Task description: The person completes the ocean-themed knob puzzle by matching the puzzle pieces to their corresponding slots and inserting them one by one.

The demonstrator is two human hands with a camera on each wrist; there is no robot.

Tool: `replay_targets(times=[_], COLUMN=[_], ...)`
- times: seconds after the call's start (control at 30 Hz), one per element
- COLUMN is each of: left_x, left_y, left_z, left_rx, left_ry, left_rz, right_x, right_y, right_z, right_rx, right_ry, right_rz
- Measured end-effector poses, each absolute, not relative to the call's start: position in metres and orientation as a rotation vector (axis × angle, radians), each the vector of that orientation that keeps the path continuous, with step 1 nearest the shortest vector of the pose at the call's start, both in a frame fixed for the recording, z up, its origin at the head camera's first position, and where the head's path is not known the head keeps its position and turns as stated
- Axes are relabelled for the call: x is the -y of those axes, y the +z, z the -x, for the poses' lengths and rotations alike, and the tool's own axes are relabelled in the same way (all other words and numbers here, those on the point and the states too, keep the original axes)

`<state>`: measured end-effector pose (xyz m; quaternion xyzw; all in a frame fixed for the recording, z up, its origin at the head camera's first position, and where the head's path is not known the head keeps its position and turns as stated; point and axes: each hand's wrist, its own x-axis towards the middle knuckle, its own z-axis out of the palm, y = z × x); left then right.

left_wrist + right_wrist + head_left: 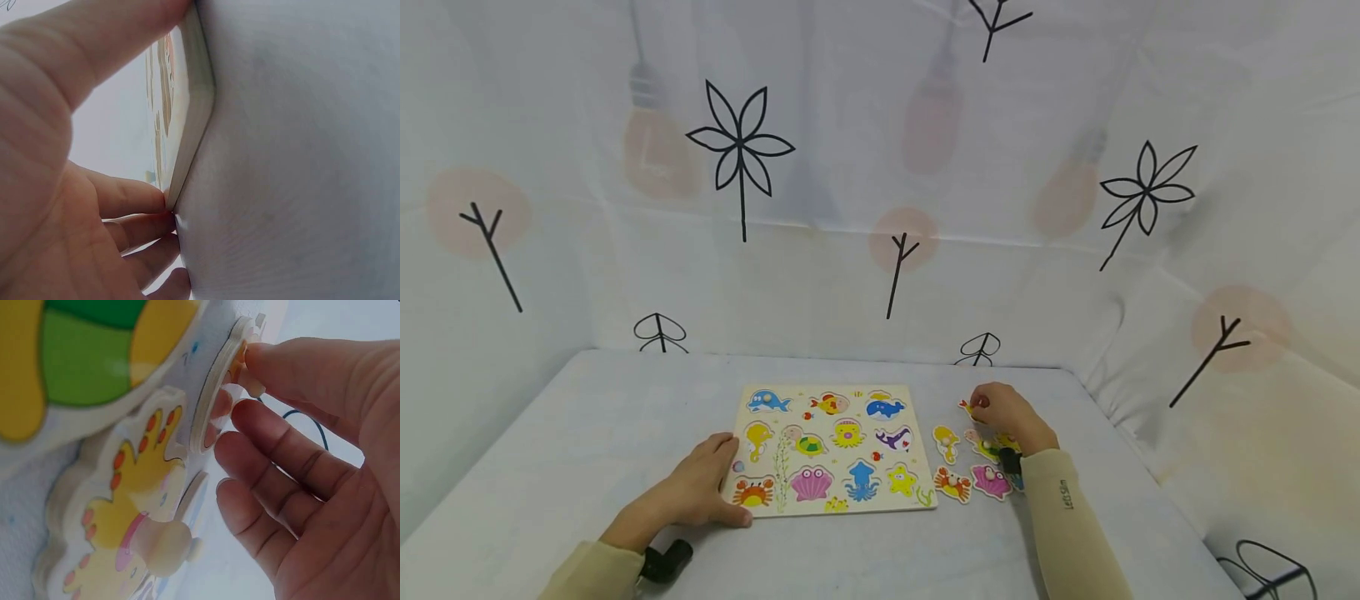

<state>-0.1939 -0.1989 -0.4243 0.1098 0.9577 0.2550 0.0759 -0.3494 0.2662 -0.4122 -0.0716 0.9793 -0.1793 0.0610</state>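
Observation:
A wooden sea-animal puzzle board (880,499) lies flat on the table. My left hand (700,483) rests at its near left corner, thumb along the front edge and fingertips against the left side; the board's edge (197,94) shows close up in the left wrist view. To the right of the board, my right hand (1009,414) pinches a fish puzzle piece (965,407) between thumb and forefinger, and most of it is hidden by the hand. In the right wrist view that piece (212,419) stands edge-on, with the other fingers loosely bent beside it.
Loose knobbed pieces lie nearer me than the right hand: a seahorse (946,444), a crab (952,484), a pink shell (992,482) and a turtle (981,446). A yellow octopus piece (119,487) fills the right wrist view's lower left. Patterned white cloth (827,283) hangs behind the table.

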Motion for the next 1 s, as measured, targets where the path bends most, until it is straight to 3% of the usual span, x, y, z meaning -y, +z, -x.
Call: replay_targets(times=[1.0], left_x=[0.1993], left_y=[-0.4248], left_z=[0.1939], left_rx=[-2.867], left_ry=[0.77], left_rz=[-0.327], right_x=[-0.2622], right_y=[-0.4128], right_z=[0.3509], right_rx=[-2.994], right_ry=[-0.496], right_rz=[0.173])
